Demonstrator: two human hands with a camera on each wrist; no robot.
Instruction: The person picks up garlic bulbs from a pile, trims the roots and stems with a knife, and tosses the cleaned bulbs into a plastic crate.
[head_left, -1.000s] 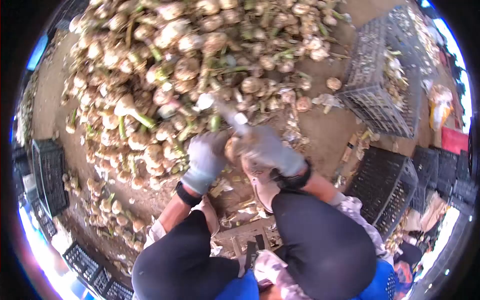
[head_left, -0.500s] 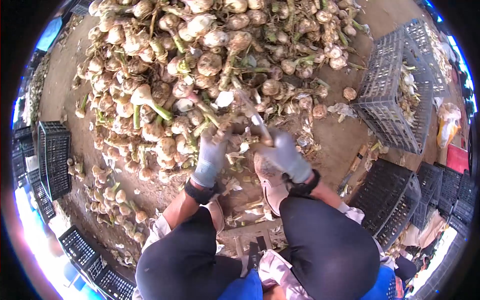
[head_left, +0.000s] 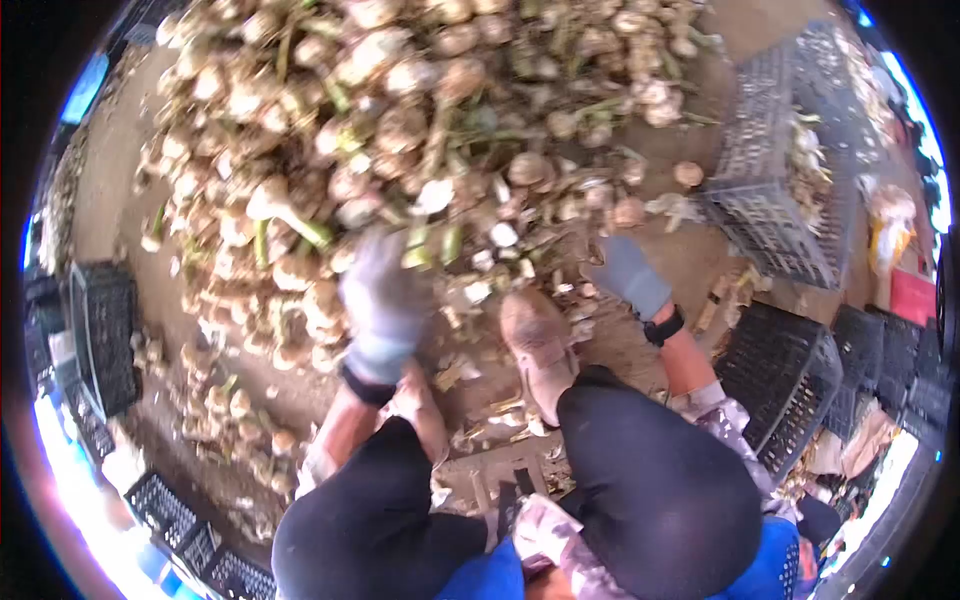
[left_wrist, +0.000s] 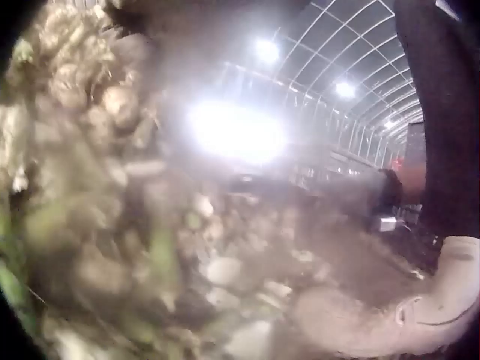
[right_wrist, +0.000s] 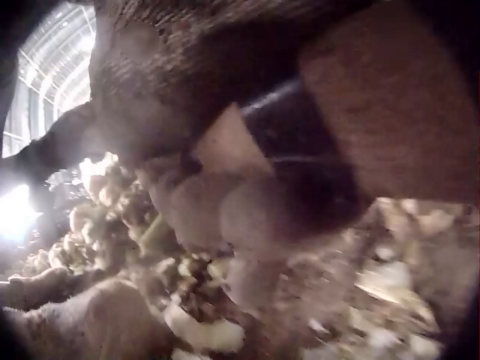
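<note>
My gloved left hand (head_left: 385, 295), blurred by motion, is over the near edge of the heap of garlic bulbs (head_left: 400, 130); its fingers do not show clearly, so I cannot tell what it holds. To the right of my shoe, my gloved right hand (head_left: 632, 278) is low over the ground. Up close in the right wrist view, its curled fingers (right_wrist: 247, 214) grip a knife by its wooden handle (right_wrist: 390, 105), which has a dark band; the blade is hidden. Cut stems and white peelings (head_left: 478, 291) lie between the hands.
A grey plastic crate (head_left: 775, 220) with trimmed pieces stands at right, a black crate (head_left: 780, 375) nearer. Another black crate (head_left: 103, 335) is at left, by loose bulbs (head_left: 235, 420). My shoe (head_left: 540, 345) stands at the heap's front.
Both hands were close together in front of the heap, the right with the knife. Now the right hand has swung out to the right, and the left has shifted left over the bulbs.
</note>
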